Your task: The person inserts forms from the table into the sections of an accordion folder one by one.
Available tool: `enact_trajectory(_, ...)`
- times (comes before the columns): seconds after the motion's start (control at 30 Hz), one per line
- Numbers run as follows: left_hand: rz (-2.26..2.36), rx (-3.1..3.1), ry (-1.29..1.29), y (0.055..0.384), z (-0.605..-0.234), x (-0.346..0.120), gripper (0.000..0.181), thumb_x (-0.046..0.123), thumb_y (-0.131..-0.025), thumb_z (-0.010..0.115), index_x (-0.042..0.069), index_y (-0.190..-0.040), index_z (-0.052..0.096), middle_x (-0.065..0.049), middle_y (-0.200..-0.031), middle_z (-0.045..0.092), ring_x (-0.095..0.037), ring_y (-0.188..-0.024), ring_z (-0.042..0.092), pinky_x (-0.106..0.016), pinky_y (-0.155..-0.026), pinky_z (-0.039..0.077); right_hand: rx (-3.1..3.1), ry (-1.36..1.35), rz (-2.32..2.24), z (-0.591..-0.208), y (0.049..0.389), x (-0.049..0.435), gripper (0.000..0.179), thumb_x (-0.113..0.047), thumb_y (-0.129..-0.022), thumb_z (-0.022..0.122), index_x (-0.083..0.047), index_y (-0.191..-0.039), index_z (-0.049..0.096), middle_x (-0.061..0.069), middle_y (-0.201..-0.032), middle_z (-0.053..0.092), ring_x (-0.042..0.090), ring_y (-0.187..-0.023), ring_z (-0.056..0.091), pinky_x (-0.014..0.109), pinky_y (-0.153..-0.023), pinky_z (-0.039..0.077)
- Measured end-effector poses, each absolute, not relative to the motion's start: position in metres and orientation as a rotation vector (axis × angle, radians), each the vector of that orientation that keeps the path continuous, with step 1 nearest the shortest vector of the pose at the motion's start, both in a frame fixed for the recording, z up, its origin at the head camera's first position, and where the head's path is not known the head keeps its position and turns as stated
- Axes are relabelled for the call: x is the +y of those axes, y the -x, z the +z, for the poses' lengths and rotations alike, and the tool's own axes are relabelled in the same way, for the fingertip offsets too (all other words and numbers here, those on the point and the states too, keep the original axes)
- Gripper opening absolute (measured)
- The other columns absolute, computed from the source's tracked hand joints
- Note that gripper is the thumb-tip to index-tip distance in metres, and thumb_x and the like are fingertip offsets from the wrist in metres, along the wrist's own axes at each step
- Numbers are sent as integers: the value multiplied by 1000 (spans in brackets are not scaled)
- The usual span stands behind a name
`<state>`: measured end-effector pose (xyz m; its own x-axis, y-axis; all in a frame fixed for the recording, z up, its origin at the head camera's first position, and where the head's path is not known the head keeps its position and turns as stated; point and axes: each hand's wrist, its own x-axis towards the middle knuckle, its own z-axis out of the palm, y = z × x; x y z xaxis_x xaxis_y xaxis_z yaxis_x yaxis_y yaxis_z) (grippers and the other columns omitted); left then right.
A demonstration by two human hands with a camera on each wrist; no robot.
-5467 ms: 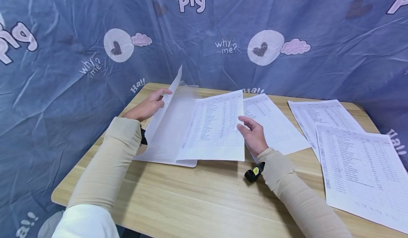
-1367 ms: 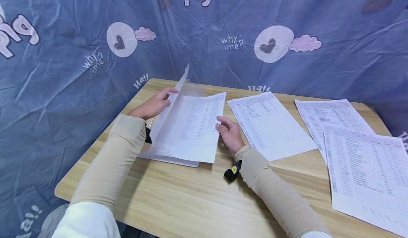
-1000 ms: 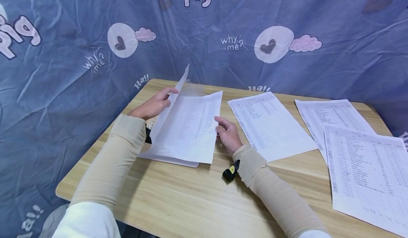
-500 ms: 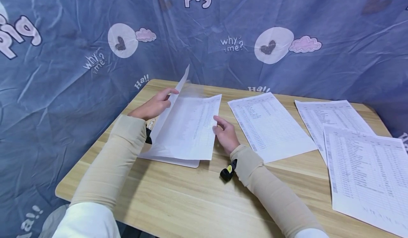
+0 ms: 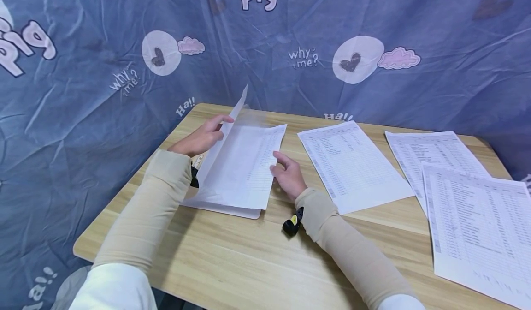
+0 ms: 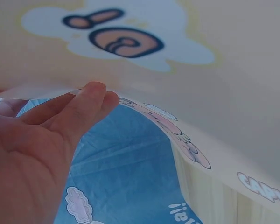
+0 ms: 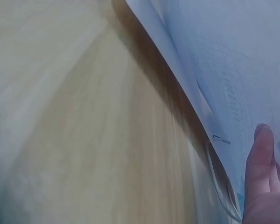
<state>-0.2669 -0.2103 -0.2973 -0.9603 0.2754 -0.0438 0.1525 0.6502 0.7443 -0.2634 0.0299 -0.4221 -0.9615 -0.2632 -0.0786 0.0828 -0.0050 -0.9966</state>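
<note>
A folder [image 5: 238, 211] lies at the left of the wooden table. My left hand [image 5: 201, 137] holds its raised front cover [image 5: 215, 155] between thumb and fingers. In the left wrist view the cover's outer side [image 6: 242, 84] carries cartoon drawings and lettering. My right hand [image 5: 290, 176] pinches the right edge of a printed sheet [image 5: 267, 183]. Most of that sheet lies beneath a clear plastic sleeve [image 5: 226, 171] inside the folder; its right strip sticks out. In the right wrist view the thumb presses the sheet's face [image 7: 233, 60], and a small staple [image 7: 221, 139] shows near its edge.
One printed sheet [image 5: 352, 167] lies right of the folder. Two more, a rear sheet [image 5: 431, 148] and a front sheet [image 5: 477, 236], overlap at the far right. A blue patterned cloth [image 5: 265, 70] hangs close behind the table [image 5: 232, 264].
My right hand has moved left with the printed sheet, which has slid farther under the clear sleeve. My left hand keeps the cover raised in nearly the same place.
</note>
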Motion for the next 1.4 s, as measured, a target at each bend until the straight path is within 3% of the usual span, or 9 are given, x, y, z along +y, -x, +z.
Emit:
enact_trajectory(0.23,1210,2705,-350,266,-298,-210,49,1,-90,32,4,-140,35,-15,-150,26,-30,-139,23,-49,-107,29,2041,219,-2006,-421,263,23,59,3,-87,49,-9,-144,38,12,-137,48,14,-73,59,27,-69,52)
enact_trajectory(0.57,1207,2710,-357,267,-301,-210,50,1,-90,32,3,-140,35,-16,-150,26,-30,-137,25,-48,-105,30,2056,245,-1972,-420,261,17,63,4,-87,48,-14,-146,34,11,-143,43,23,-106,59,28,-73,51)
enact_trajectory(1.17,1210,2698,-330,265,-301,-209,48,2,-91,33,6,-139,35,-13,-150,27,-29,-134,29,-48,-103,32,1972,274,-1989,-422,263,3,67,4,-87,49,-16,-148,30,13,-142,44,28,-106,60,32,-76,54)
enact_trajectory(1.4,1229,2698,-339,266,-302,-209,48,1,-91,33,6,-138,37,-14,-147,30,-29,-125,37,-46,-98,36,1957,315,-2022,-421,264,-3,70,9,-86,50,-13,-149,28,17,-138,47,23,-93,62,29,-69,54)
